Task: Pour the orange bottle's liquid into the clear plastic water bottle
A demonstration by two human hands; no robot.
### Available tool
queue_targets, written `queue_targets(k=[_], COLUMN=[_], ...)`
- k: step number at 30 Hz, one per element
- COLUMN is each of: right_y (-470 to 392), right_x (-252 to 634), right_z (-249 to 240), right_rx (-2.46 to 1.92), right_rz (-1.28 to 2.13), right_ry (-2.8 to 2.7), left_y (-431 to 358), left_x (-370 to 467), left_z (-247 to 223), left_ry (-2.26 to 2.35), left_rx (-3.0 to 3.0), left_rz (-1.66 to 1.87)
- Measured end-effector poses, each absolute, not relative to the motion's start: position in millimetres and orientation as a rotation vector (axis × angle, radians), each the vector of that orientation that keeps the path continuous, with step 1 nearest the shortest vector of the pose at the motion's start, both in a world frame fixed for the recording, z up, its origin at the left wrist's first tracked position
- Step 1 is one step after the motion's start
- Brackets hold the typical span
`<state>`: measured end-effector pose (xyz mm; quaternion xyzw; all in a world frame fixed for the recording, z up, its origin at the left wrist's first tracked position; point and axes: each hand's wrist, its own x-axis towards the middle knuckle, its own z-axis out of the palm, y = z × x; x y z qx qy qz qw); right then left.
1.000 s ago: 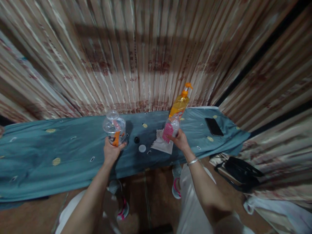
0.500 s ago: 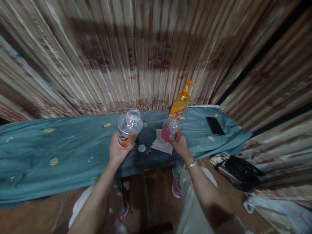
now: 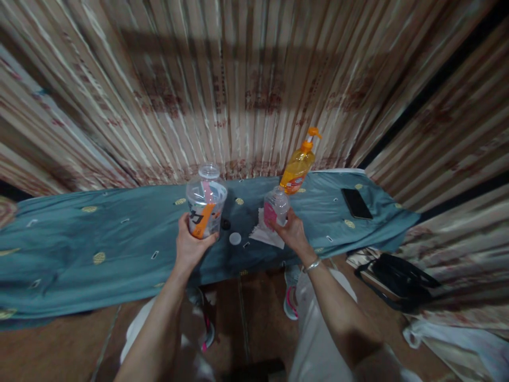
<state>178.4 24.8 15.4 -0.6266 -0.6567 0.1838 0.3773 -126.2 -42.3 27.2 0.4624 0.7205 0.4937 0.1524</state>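
My left hand (image 3: 194, 243) is wrapped round a large clear plastic bottle (image 3: 207, 204) with a wide uncapped neck and an orange and black label. In my right hand (image 3: 293, 231) is a smaller clear bottle (image 3: 277, 206) with a pink label and an open mouth; a crumpled white tissue (image 3: 263, 235) lies beneath and beside it. Between the two hands a round white cap (image 3: 235, 239) rests on the teal cloth, with a small black cap (image 3: 225, 224) close by the large bottle. Just behind the small bottle stands an orange pump bottle (image 3: 298, 167) of yellow-orange liquid.
A teal patterned cloth (image 3: 131, 233) covers the long narrow table. To the right lies a black phone (image 3: 357, 203). On the floor at right are a black bag (image 3: 397, 278) and a white plastic bag (image 3: 437, 339). Pleated curtains (image 3: 254, 95) rise behind the table.
The large bottle has become more upright in my left hand. My right hand still holds the small bottle. The view has shifted slightly.
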Motion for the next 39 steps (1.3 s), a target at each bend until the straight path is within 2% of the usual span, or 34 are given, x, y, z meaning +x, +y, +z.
queue_targets(k=[26,33,39], right_y=[30.0,30.1,31.4], right_x=[180.6,179.2,180.1], right_z=[15.7,16.2,14.6], right_rx=[-1.664,-1.674,-1.640], right_rz=[0.483,0.494,0.500], right_ry=[-1.689,-1.652,-1.648], left_y=[-82.2,-80.4,-73.6], left_x=[-155.1,-150.2,-136.1], left_z=[5.3,7.6,16.0], left_ry=[1.959,1.936,1.730], left_rx=[1.214,1.077,0.958], left_rz=[1.321,1.421,1.561])
